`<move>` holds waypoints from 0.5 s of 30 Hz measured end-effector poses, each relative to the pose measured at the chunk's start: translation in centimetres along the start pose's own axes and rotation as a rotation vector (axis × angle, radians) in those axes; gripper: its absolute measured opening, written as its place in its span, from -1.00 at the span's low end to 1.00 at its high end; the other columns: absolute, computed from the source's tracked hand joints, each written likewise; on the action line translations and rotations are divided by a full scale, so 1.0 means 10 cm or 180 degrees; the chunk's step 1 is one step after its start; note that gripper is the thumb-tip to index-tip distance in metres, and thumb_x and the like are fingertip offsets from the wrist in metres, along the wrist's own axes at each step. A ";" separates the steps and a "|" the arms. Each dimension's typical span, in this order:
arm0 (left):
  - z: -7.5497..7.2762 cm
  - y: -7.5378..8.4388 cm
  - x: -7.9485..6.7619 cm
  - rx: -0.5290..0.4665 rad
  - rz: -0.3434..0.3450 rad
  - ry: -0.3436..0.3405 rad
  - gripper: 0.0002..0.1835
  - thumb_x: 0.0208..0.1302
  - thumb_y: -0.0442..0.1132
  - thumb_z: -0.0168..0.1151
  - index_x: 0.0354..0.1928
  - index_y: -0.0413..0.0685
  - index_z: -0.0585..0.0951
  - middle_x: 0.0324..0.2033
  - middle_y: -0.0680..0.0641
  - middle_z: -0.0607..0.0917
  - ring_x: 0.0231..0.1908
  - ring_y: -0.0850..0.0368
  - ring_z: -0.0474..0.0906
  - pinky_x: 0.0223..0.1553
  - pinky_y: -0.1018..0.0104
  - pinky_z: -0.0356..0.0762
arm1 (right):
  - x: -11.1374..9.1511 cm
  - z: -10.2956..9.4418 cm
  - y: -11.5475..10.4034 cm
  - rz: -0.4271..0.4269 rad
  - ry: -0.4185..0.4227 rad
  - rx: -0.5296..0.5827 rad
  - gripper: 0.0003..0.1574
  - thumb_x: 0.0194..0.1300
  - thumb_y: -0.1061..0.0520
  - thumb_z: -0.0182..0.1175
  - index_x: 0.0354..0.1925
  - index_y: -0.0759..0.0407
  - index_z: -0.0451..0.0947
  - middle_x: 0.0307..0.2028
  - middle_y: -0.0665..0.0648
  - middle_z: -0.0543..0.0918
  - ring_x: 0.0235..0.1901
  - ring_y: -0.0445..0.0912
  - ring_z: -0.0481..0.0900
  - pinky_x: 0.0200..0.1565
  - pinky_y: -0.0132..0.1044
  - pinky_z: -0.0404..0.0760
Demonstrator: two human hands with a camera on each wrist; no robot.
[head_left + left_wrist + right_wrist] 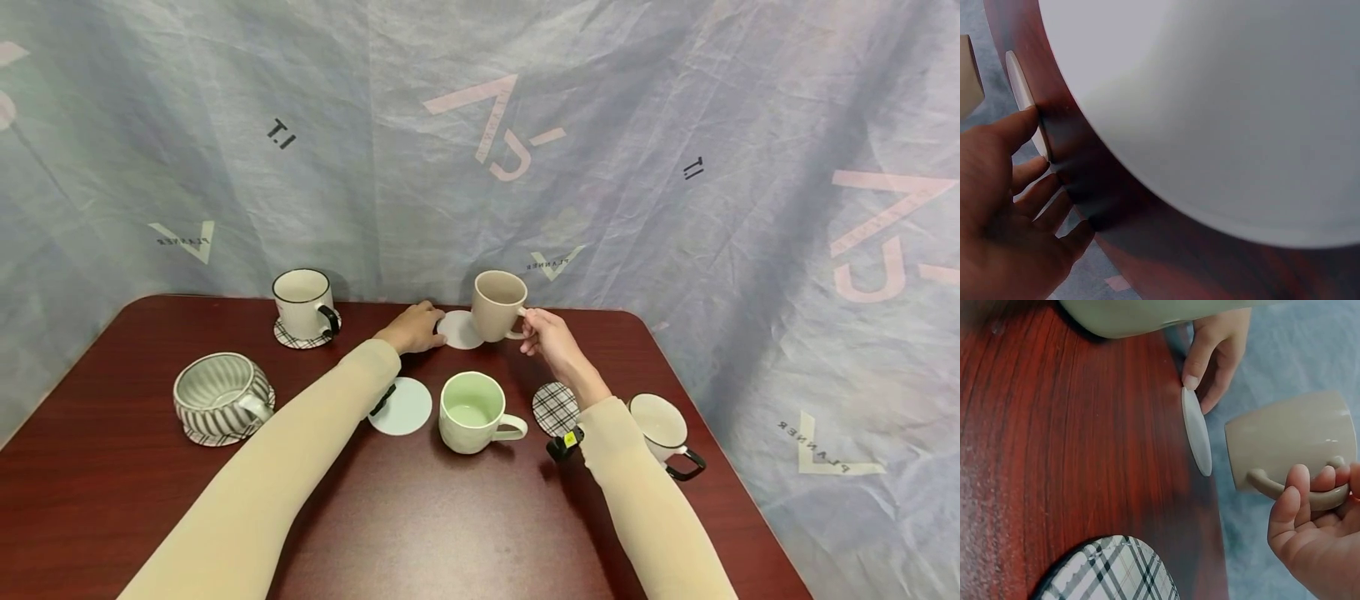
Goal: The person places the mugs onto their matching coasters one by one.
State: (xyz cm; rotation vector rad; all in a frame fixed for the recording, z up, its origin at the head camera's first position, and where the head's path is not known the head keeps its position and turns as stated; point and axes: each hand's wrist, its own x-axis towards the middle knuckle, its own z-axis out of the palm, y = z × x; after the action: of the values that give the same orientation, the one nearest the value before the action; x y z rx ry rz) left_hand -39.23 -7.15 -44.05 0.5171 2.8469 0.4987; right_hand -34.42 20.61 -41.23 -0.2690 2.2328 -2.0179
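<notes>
At the back of the table my right hand point(551, 337) grips the handle of a beige mug point(495, 312). In the right wrist view the mug point(1291, 437) is raised off the tabletop, beside a round white coaster point(1195, 434). My left hand point(412, 329) pinches the near-left edge of that white coaster point(459, 330) between thumb and fingers. The left wrist view shows the thumb on the coaster's rim point(1022, 94), the other fingers spread along the table. A pale green mug point(470, 412) stands nearer, beside a second white coaster point(405, 408).
To the left, a white black-rimmed mug point(300, 304) and a wide striped cup point(217, 396) stand on plaid coasters. A bare plaid coaster point(555, 408) lies by my right forearm. Another white mug point(658, 422) with a black handle is partly behind that sleeve. A fabric curtain point(420, 167) hangs behind the table.
</notes>
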 end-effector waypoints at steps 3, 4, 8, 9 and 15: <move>0.01 -0.01 0.03 -0.0001 -0.0002 -0.0013 -0.34 0.61 -0.06 0.18 0.60 -0.19 0.32 0.55 -0.32 0.27 0.55 -0.28 0.19 0.52 -0.14 0.24 | 0.04 0.01 0.01 -0.0006 -0.0065 0.0007 -0.56 0.76 0.12 -0.15 -0.33 0.25 0.39 -0.38 0.10 0.45 -0.53 -0.14 0.54 -0.38 -0.35 0.51; 0.02 -0.02 0.04 0.0006 -0.0002 -0.0022 -0.33 0.61 -0.07 0.18 0.60 -0.20 0.33 0.54 -0.33 0.27 0.54 -0.28 0.20 0.52 -0.13 0.25 | 0.05 0.01 0.01 -0.0005 -0.0093 -0.0004 -0.56 0.76 0.11 -0.15 -0.32 0.26 0.39 -0.38 0.11 0.45 -0.53 -0.14 0.54 -0.37 -0.35 0.51; 0.00 0.00 0.01 0.0011 0.0042 0.0005 -0.33 0.59 -0.07 0.21 0.58 -0.23 0.35 0.51 -0.34 0.32 0.51 -0.28 0.25 0.51 -0.12 0.27 | 0.11 0.01 0.03 0.0014 -0.0166 -0.0005 -0.57 0.76 0.10 -0.15 -0.32 0.24 0.39 -0.36 0.12 0.45 -0.51 -0.12 0.54 -0.35 -0.34 0.52; 0.00 0.00 0.01 0.0016 0.0044 0.0003 -0.33 0.59 -0.06 0.21 0.58 -0.23 0.35 0.51 -0.34 0.32 0.51 -0.28 0.25 0.51 -0.11 0.27 | 0.13 0.01 0.03 0.0025 -0.0177 0.0010 -0.57 0.76 0.10 -0.15 -0.32 0.23 0.39 -0.36 0.12 0.45 -0.51 -0.12 0.55 -0.35 -0.34 0.52; -0.03 0.02 -0.02 0.0053 0.0045 -0.0026 -0.32 0.61 -0.05 0.19 0.60 -0.21 0.32 0.55 -0.34 0.27 0.55 -0.30 0.19 0.53 -0.13 0.23 | 0.18 0.04 0.02 0.0019 -0.0267 0.0026 -0.59 0.75 0.14 -0.16 -0.33 0.22 0.38 -0.36 0.12 0.43 -0.50 -0.11 0.55 -0.34 -0.33 0.52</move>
State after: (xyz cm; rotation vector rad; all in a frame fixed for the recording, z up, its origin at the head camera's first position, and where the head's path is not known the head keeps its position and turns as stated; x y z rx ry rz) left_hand -39.01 -7.13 -43.68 0.5413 2.8437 0.4747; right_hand -36.09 19.83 -41.47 -0.3393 2.1723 -1.9739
